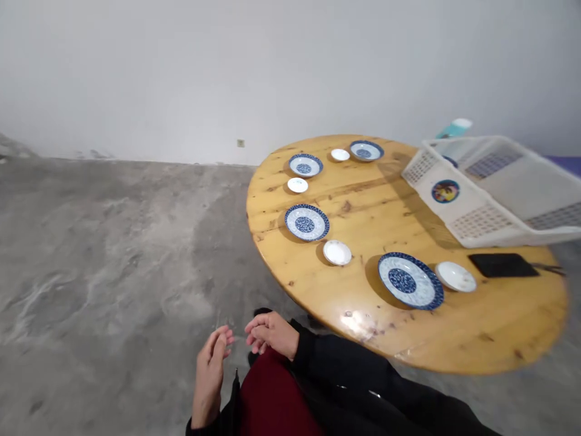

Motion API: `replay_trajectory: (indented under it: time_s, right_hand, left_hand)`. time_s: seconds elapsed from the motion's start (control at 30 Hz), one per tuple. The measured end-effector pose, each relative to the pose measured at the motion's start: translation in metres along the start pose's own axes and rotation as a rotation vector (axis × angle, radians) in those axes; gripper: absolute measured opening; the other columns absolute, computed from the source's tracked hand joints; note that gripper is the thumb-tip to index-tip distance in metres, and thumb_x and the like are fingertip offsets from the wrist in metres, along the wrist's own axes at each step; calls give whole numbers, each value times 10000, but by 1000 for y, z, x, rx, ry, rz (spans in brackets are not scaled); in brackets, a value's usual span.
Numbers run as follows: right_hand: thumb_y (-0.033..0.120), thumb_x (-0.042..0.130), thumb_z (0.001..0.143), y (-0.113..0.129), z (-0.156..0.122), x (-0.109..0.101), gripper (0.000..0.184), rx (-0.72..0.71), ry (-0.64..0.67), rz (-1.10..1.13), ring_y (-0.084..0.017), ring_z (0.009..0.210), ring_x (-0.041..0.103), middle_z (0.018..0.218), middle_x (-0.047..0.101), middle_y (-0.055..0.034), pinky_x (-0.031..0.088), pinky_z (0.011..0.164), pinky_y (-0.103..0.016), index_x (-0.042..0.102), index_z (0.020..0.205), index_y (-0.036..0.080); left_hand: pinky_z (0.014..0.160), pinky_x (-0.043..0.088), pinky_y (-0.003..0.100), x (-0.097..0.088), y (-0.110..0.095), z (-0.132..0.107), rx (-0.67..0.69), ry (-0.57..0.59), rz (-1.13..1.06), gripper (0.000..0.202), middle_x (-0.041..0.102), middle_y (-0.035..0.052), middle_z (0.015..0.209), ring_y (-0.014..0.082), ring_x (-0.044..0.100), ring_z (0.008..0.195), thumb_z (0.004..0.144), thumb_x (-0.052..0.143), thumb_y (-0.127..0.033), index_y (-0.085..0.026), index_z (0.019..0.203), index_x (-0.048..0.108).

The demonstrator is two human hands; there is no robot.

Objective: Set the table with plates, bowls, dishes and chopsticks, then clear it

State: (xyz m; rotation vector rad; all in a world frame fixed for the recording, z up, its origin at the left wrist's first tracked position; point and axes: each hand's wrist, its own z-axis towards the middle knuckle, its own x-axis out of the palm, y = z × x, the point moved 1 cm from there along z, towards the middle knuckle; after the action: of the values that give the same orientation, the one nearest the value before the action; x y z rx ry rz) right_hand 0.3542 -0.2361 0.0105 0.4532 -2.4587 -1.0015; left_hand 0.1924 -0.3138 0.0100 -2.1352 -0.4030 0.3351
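Note:
My left hand (211,366) and my right hand (275,335) hang in front of my body, a small gap between them. Both are empty, with loosely bent fingers apart. The right one is nearer the rim of a round wooden table (354,206). Nearest on the table are a blue-and-white plate (411,280) and a small white dish (337,252). Another blue-and-white plate (307,223) lies along the left rim. Farther back are two more such plates (305,165) (367,151), with small white dishes (298,185) (340,155) beside them.
A white plastic basket (472,209) stands on the table's right side, something blue partly visible inside. Close to it lie a flat black object (503,265) and a small white dish (456,277). A turquoise object (455,128) shows behind. Grey concrete floor (136,272) meets a white wall.

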Motion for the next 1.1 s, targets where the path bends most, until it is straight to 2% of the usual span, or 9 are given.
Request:
replay_trajectory:
  time_s: [0.1, 0.2, 0.3, 0.47, 0.6, 0.7, 0.87, 1.0, 1.1]
  right_hand:
    - [240, 620, 696, 18, 37, 10, 161, 6, -25, 10, -95, 492, 595, 660, 659, 11, 426, 492, -214, 605, 826, 146]
    - [212, 607, 709, 46, 89, 18, 138, 5, -18, 20, -95, 493, 598, 642, 653, 17, 429, 491, -207, 608, 831, 146]
    - [173, 583, 715, 90, 148, 29, 87, 23, 6, 35, -83, 480, 586, 613, 638, 26, 421, 482, -191, 597, 797, 149]
    - [109, 562, 714, 192, 234, 47, 97, -35, 95, 67, -68, 488, 583, 627, 649, 29, 420, 497, -176, 603, 791, 150]
    - [76, 547, 720, 258, 278, 42, 112, -103, 96, 116, -65, 493, 575, 637, 645, 28, 421, 497, -179, 606, 784, 148]
    - [86, 550, 727, 283, 298, 20, 110, -137, 23, 177, -66, 493, 576, 646, 643, 28, 415, 492, -183, 610, 797, 146]
    - [144, 554, 734, 298, 320, -35, 101, -176, -264, 357, -82, 505, 588, 651, 646, 13, 416, 491, -198, 615, 815, 137]
    - [184, 556, 718, 316, 348, -72, 136, -214, -437, 511, -86, 512, 594, 658, 653, 3, 416, 491, -199, 621, 825, 132]
    - [201, 555, 709, 350, 383, -98, 144, -269, -525, 572, -91, 514, 595, 655, 652, 3, 419, 492, -203, 616, 821, 134]
  left_hand:
    - [889, 527, 386, 3, -28, 45, 39, 125, 43, 650, 681, 185, 1182, 310, 646, 1101, 726, 649, -639, -123, 1120, 666]
    - [884, 535, 377, -8, -56, 95, 68, 125, 71, 606, 685, 170, 1181, 309, 643, 1113, 740, 655, -610, -137, 1119, 673]
    - [863, 550, 383, -37, -83, 148, 38, 29, 71, 634, 718, 163, 1099, 318, 664, 1073, 682, 688, -636, -135, 1071, 690]
    - [838, 570, 407, -98, -128, 225, -63, -200, 89, 692, 730, 151, 1077, 343, 663, 1088, 614, 702, -677, -153, 1067, 679]
    - [910, 543, 435, -110, -171, 274, -51, -250, 128, 634, 718, 144, 1111, 335, 645, 1132, 692, 660, -661, -172, 1095, 654]
    - [910, 544, 441, -90, -204, 315, -94, -150, 149, 683, 720, 159, 1096, 346, 652, 1111, 616, 702, -688, -161, 1049, 659]
    - [892, 550, 434, -28, -258, 394, -85, 199, 368, 730, 725, 165, 1081, 345, 671, 1053, 545, 717, -733, -156, 991, 681]
    - [881, 555, 424, 23, -300, 472, -30, 378, 537, 763, 728, 156, 1058, 328, 673, 1035, 574, 671, -769, -157, 1028, 679]
    - [881, 557, 419, 61, -337, 541, 15, 491, 585, 796, 714, 169, 1089, 327, 667, 1051, 579, 656, -780, -141, 1053, 665]
